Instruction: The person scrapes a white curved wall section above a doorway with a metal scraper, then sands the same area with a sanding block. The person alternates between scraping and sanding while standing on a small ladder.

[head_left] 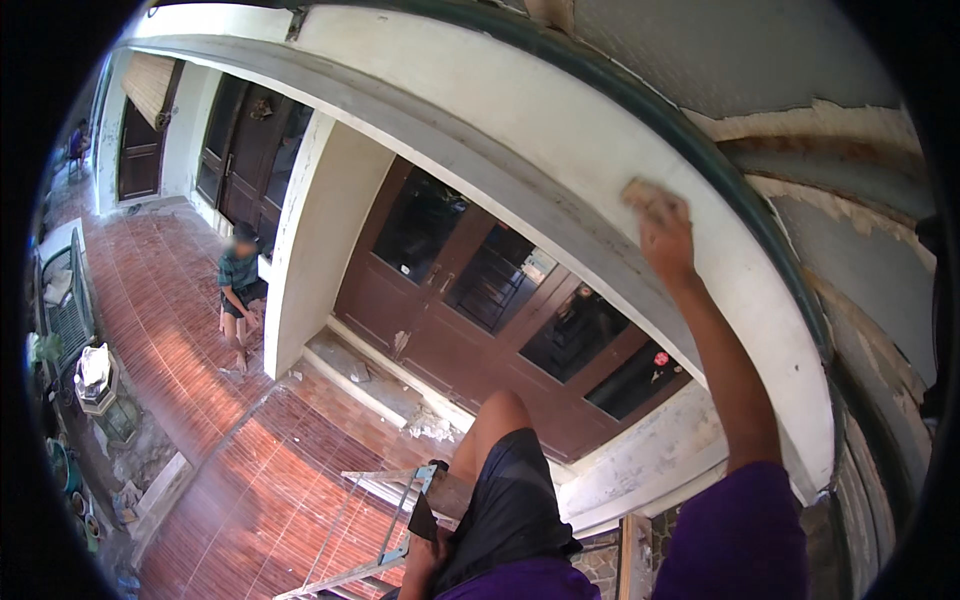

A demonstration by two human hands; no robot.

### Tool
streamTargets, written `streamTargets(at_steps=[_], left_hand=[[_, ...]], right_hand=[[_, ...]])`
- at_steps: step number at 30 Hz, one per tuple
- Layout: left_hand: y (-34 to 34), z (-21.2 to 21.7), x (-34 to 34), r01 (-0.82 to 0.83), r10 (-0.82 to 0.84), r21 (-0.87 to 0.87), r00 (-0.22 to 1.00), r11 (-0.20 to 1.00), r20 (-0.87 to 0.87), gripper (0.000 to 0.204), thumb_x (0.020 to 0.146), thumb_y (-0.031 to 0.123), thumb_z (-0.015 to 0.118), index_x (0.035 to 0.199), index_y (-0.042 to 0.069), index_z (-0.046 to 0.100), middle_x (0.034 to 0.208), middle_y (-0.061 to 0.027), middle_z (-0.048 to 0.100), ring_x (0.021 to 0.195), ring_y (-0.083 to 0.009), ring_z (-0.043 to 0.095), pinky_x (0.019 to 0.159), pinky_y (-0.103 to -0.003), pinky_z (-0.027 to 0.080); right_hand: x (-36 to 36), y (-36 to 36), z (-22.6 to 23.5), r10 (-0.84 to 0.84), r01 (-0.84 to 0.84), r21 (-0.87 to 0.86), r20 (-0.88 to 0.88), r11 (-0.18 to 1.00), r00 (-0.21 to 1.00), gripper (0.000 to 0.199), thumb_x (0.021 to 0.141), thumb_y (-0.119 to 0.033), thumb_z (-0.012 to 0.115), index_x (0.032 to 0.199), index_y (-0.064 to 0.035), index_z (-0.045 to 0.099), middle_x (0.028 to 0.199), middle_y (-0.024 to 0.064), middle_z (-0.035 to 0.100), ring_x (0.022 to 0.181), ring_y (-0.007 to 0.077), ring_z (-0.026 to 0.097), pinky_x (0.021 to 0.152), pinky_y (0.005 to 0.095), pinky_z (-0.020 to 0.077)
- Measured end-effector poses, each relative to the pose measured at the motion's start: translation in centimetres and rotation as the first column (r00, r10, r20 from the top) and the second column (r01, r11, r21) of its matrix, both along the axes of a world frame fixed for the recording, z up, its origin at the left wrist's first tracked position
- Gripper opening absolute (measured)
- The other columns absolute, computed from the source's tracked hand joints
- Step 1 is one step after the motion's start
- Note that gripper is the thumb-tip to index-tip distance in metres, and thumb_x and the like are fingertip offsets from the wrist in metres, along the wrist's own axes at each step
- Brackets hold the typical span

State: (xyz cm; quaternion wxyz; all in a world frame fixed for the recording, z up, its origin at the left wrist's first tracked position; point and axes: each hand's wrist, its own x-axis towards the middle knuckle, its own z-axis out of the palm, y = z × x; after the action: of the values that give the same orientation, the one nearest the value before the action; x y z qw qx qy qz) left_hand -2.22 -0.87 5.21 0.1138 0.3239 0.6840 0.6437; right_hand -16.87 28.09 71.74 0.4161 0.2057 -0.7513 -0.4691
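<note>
My right hand (668,235) is raised on an outstretched arm against the white beam (590,130). Its fingers are closed on a small tan pad (640,194), which touches the beam's face. Motion blur hides the pad's exact kind. Low down, by my dark shorts, my left hand (424,556) grips a dark, flat, stiff-looking piece (423,520). Part of that hand is hidden by its own angle. Beside it stands a metal stepladder (405,515), and my bent knee is above its top.
Brown doors with glass panes (470,270) lie below the beam. Another person (240,285) sits by the white pillar (300,250) on the red tiled floor (180,290). A green pipe (700,150) runs along the beam's upper edge. Pots and a bench (68,300) line the left.
</note>
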Motion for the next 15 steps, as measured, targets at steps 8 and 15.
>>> streamTargets(at_steps=[8, 15], left_hand=[[0.4, 2.9, -0.2, -0.205, 0.206, 0.069, 0.979, 0.976, 0.002, 0.014, 0.091, 0.009, 0.052, 0.094, -0.001, 0.062, 0.090, -0.0276, 0.060, 0.088, -0.0514, 0.056, 0.080, -0.059, 0.043], [0.0, 3.2, 0.7, -0.218, 0.219, 0.022, 0.971, 0.976, -0.099, 0.014, 0.087, 0.008, 0.053, 0.092, -0.001, 0.062, 0.090, -0.0281, 0.061, 0.087, -0.0524, 0.056, 0.079, -0.059, 0.043]], right_hand=[[0.0, -0.3, 0.1, 0.126, -0.132, 0.064, 0.084, 0.989, 0.988, 0.034, 0.083, -0.003, 0.071, 0.116, -0.0083, 0.073, 0.126, 0.0159, 0.064, 0.112, 0.0342, 0.059, 0.097, 0.0420, 0.0503], [0.5, 0.2, -0.7, 0.103, -0.109, 0.072, 0.084, 0.991, 0.991, 0.032, 0.082, -0.001, 0.069, 0.113, -0.0102, 0.074, 0.124, 0.0156, 0.065, 0.103, 0.0352, 0.061, 0.086, 0.0409, 0.0542]])
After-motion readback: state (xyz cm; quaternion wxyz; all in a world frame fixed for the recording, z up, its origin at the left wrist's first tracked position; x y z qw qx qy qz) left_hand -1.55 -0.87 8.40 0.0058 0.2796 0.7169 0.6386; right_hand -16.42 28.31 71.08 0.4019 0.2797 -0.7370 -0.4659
